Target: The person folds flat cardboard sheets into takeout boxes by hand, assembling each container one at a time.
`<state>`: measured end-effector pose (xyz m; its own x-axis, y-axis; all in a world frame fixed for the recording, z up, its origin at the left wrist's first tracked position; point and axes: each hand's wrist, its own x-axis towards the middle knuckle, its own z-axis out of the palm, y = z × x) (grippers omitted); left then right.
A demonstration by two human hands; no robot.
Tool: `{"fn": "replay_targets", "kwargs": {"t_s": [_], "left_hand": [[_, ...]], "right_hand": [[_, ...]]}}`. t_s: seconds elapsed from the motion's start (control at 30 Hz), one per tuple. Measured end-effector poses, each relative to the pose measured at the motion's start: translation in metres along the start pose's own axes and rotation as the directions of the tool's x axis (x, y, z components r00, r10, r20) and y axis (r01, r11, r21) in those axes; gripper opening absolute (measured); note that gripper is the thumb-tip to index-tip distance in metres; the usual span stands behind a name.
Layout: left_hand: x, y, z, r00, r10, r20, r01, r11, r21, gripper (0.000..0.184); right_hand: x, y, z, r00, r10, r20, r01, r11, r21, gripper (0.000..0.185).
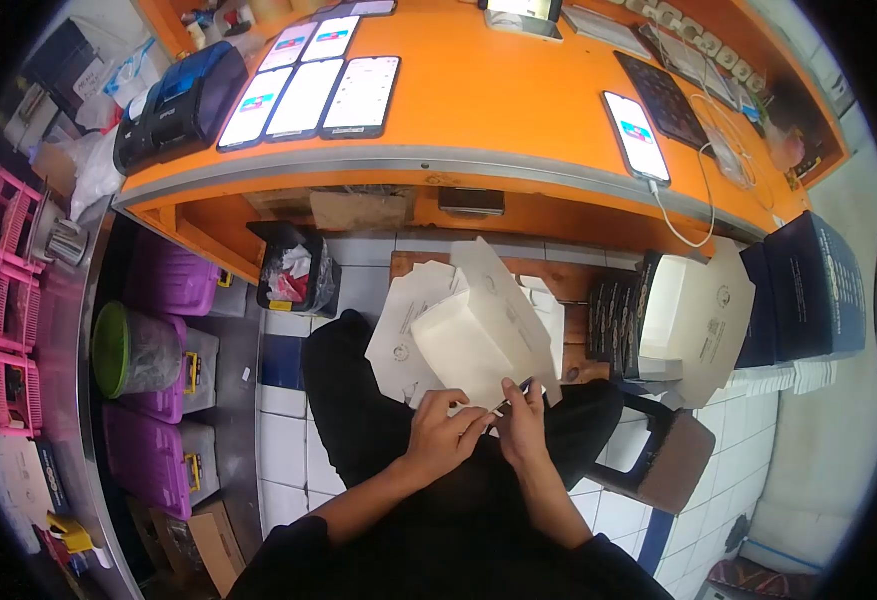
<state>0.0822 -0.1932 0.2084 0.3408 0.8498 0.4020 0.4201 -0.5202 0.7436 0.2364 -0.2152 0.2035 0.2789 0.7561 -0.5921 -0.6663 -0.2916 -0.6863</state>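
A partly folded cardboard food box [478,345] rests over my lap. Its cream inside faces up, and grey-white printed flaps spread out at the left and far sides. At the near edge, my left hand [442,436] pinches the cardboard between thumb and fingers. Just to its right, my right hand [524,424] grips the same edge, thumb on top. A small dark strip shows between the two hands, perhaps the box's dark outer side. Flat white pieces [548,305] lie behind the box on a wooden bench [576,318].
Another part-folded box [703,330] stands right, beside dark blue stacked boxes [808,285]. An orange counter [458,100] ahead carries several phones [303,95] and a printer [183,105]. A bin [298,270] and purple-lidded tubs [148,455] are at left, a stool [678,460] at right.
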Motion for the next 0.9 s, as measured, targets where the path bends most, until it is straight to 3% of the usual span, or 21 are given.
{"fn": "replay_targets", "kwargs": {"t_s": [0.07,0.13,0.17,0.23,0.27,0.33,0.4,0.43,0.53,0.67,0.77,0.83,0.9], "left_hand": [[0.007,-0.004,-0.009,1.000,0.029,0.000,-0.029,0.999,0.038,0.027],[0.015,-0.018,-0.018,0.966,-0.108,-0.235,0.172,0.946,0.274,0.052],[0.016,-0.030,-0.020,0.967,-0.109,-0.229,0.172,0.946,0.275,0.052],[0.025,-0.049,-0.028,0.865,-0.501,0.032,0.501,0.861,-0.081,0.059],[0.032,-0.047,-0.037,0.746,-0.583,0.322,0.666,0.653,-0.361,0.061],[0.023,-0.056,-0.031,0.803,-0.508,0.310,0.592,0.735,-0.331,0.062],[0.017,-0.057,-0.024,0.803,-0.523,0.286,0.596,0.716,-0.364,0.063],[0.017,-0.055,-0.021,0.805,-0.538,0.250,0.592,0.701,-0.398,0.065],[0.013,-0.058,-0.010,0.799,-0.576,0.170,0.593,0.711,-0.377,0.063],[0.002,-0.063,0.000,0.770,-0.615,0.170,0.623,0.667,-0.409,0.062],[0.007,-0.057,-0.008,0.795,-0.579,0.182,0.594,0.681,-0.428,0.060],[0.013,-0.044,-0.017,0.750,-0.628,0.206,0.657,0.673,-0.341,0.059],[0.008,-0.062,-0.012,0.757,-0.627,0.184,0.635,0.638,-0.436,0.058]], "right_hand": [[0.003,-0.005,-0.011,1.000,-0.027,0.005,0.027,0.998,-0.062,0.052],[0.008,-0.014,-0.027,0.946,-0.273,0.172,0.321,0.854,-0.410,0.054],[0.011,-0.016,-0.033,0.902,-0.343,0.262,0.424,0.815,-0.396,0.059],[0.005,-0.031,-0.039,0.916,-0.252,0.312,0.376,0.810,-0.451,0.060],[0.004,-0.035,-0.040,0.918,-0.163,0.361,0.340,0.793,-0.506,0.060],[0.010,-0.028,-0.042,0.915,-0.181,0.360,0.372,0.721,-0.584,0.057],[0.018,-0.016,-0.039,0.973,-0.218,0.075,0.229,0.948,-0.221,0.054],[0.018,-0.016,-0.039,0.984,-0.174,0.042,0.179,0.950,-0.255,0.051],[0.015,-0.006,-0.036,0.962,-0.266,0.054,0.270,0.910,-0.314,0.053],[0.018,0.016,-0.040,0.954,-0.298,0.004,0.278,0.884,-0.376,0.058],[0.021,0.012,-0.042,0.976,-0.216,0.020,0.213,0.940,-0.268,0.060],[0.023,0.010,-0.041,0.984,-0.172,0.048,0.177,0.972,-0.155,0.060],[0.010,-0.003,-0.034,0.974,-0.205,0.097,0.223,0.948,-0.229,0.059]]}}
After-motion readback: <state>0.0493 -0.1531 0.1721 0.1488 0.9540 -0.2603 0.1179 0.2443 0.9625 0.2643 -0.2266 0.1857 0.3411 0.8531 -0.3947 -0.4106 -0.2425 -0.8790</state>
